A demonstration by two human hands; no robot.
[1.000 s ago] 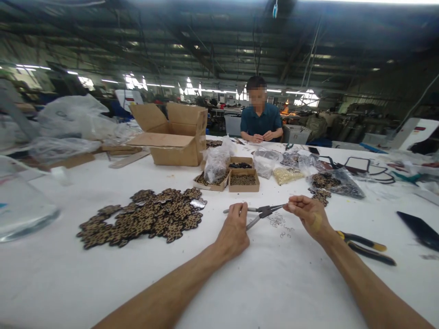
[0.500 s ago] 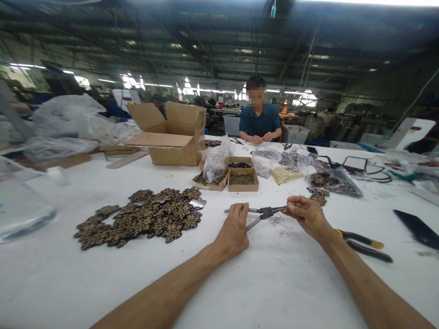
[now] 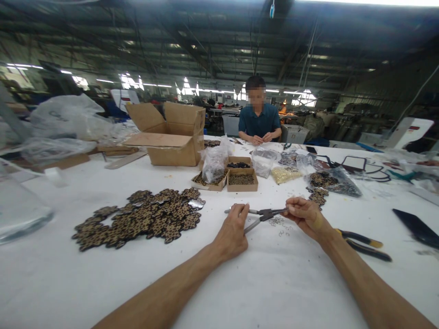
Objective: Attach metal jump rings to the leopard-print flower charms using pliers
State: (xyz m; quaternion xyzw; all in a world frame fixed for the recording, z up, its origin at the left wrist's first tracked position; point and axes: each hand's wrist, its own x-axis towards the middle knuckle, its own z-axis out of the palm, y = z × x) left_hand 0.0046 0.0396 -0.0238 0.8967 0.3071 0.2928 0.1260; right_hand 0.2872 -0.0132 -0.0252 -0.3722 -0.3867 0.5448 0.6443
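My left hand [image 3: 234,232] is closed round the handles of long-nosed pliers [image 3: 266,214], whose jaws point right. At the jaw tips, the fingers of my right hand [image 3: 305,214] are pinched together; whatever they hold is too small to make out. Small metal rings [image 3: 279,223] lie scattered on the white table just under the jaws. To the left spreads a heap of leopard-print patches [image 3: 144,217] with dark edges. A second pair of pliers [image 3: 365,242], with yellow and black handles, rests beside my right forearm.
Small cardboard trays [image 3: 242,180] of metal bits stand ahead, near a large open carton [image 3: 174,141]. Plastic bags [image 3: 336,180] of parts lie to the right, beyond a dark flat object [image 3: 416,226]. Across the table sits a person [image 3: 259,121] with both hands together.
Hardly anything differs. Both hands keep their places at the pliers, and the whole view has shifted very slightly.
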